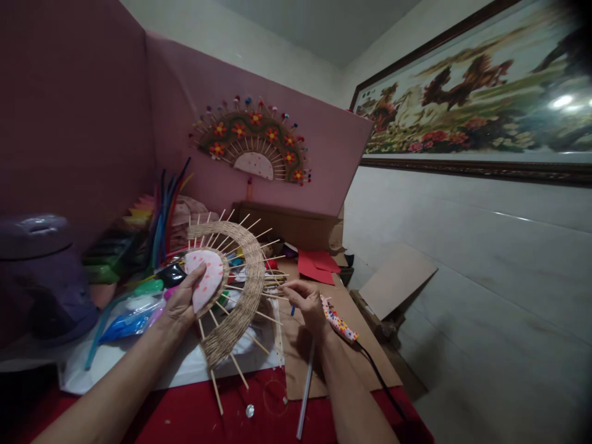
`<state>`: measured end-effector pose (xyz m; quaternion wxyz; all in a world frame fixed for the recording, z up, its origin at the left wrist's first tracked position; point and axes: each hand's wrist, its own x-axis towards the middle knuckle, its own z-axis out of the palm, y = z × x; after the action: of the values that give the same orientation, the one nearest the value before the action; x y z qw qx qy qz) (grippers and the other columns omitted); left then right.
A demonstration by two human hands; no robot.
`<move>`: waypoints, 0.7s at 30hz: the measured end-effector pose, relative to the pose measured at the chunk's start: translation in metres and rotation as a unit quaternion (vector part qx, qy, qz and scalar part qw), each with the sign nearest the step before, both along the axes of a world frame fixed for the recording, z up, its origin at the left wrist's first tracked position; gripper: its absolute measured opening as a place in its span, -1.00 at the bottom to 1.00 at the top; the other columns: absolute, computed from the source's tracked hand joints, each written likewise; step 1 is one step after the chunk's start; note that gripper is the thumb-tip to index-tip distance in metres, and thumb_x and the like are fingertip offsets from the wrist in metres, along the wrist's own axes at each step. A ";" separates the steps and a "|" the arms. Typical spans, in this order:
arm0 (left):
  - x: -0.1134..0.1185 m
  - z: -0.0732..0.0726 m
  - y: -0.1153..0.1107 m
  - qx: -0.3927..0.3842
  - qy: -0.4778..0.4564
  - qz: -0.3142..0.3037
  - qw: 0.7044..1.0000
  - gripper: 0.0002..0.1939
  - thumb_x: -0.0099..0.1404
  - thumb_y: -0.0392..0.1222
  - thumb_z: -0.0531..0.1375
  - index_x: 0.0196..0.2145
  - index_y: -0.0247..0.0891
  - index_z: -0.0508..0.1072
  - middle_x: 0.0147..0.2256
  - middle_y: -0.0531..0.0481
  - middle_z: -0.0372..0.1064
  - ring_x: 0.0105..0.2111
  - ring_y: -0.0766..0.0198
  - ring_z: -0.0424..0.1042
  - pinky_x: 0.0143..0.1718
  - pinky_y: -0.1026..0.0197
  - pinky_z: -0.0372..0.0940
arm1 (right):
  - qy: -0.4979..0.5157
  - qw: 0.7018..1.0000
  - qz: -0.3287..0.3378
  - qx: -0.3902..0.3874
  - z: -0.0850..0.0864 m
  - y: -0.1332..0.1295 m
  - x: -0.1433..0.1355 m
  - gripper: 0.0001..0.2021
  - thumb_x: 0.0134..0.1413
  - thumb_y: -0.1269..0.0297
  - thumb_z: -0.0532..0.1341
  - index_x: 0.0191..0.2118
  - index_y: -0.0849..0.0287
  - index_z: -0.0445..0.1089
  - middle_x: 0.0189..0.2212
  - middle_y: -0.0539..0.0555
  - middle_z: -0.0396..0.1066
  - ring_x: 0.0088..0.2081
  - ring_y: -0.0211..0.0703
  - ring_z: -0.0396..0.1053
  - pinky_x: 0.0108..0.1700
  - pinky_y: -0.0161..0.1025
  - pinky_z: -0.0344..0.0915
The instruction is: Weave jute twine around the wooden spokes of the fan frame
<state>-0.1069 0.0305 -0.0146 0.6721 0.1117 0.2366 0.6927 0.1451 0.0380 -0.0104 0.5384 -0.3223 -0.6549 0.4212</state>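
Observation:
My left hand (187, 296) grips a half-round fan frame by its white, red-spotted half-disc (206, 277), thumb on the face. Thin wooden sticks (216, 391) radiate from the disc through a curved band of woven twine (253, 262), their tips poking out past it. At the right-hand stick tips, my right hand (303, 299) is closed in a pinch; what lies between its fingertips is too small to make out. Loose strands (279, 339) hang just below. Beside the right wrist lies a colourfully patterned glue gun (340, 320) with a black cord. A clear glue stick (305, 394) is partly under the right forearm.
A finished fan with flowers and beads (254, 135) hangs on a pink panel (333, 148) behind. Cardboard (370, 364) and red sheets (319, 265) lie right. Bagged supplies (132, 320), pipe cleaners (166, 209) and a purple container (41, 277) stand left. A small clear gem (250, 411) lies on red cloth.

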 end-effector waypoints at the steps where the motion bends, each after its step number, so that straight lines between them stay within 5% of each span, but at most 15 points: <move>1: 0.000 0.000 0.000 0.000 0.002 0.004 1.000 -0.72 0.29 -0.35 0.03 -0.06 -0.44 0.36 -0.41 -0.25 0.51 -0.45 0.12 0.52 -0.40 0.09 0.46 | 0.003 1.000 -0.004 0.001 0.000 0.000 0.001 -0.85 -0.07 0.23 0.25 -0.44 0.19 0.51 -0.59 -0.02 0.39 -0.56 -0.36 0.16 -0.51 -0.39 0.10; 10: 0.003 0.003 -0.002 0.004 0.010 0.015 1.000 -0.73 0.28 -0.35 0.04 -0.08 -0.46 0.37 -0.40 -0.26 0.51 -0.44 0.11 0.52 -0.40 0.08 0.46 | -0.064 0.993 -0.036 0.097 -0.007 0.001 -0.001 -0.85 -0.03 0.24 0.25 -0.43 0.21 0.50 -0.49 0.07 0.48 -0.44 -0.22 0.38 -0.38 -0.32 0.27; 21: 0.003 -0.003 0.000 0.006 0.018 0.038 0.999 -0.78 0.27 -0.34 0.07 -0.14 -0.42 0.40 -0.41 -0.23 0.51 -0.47 0.12 0.52 -0.41 0.05 0.46 | -0.211 0.928 -0.098 0.291 -0.003 -0.009 0.000 -0.89 0.04 0.35 0.20 -0.36 0.18 0.49 -0.45 0.07 0.51 -0.42 -0.21 0.43 -0.38 -0.32 0.26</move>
<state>-0.1041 0.0308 -0.0175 0.6404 0.1195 0.2488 0.7168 0.1455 0.0293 -0.0137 0.4963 -0.2951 -0.8125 0.0797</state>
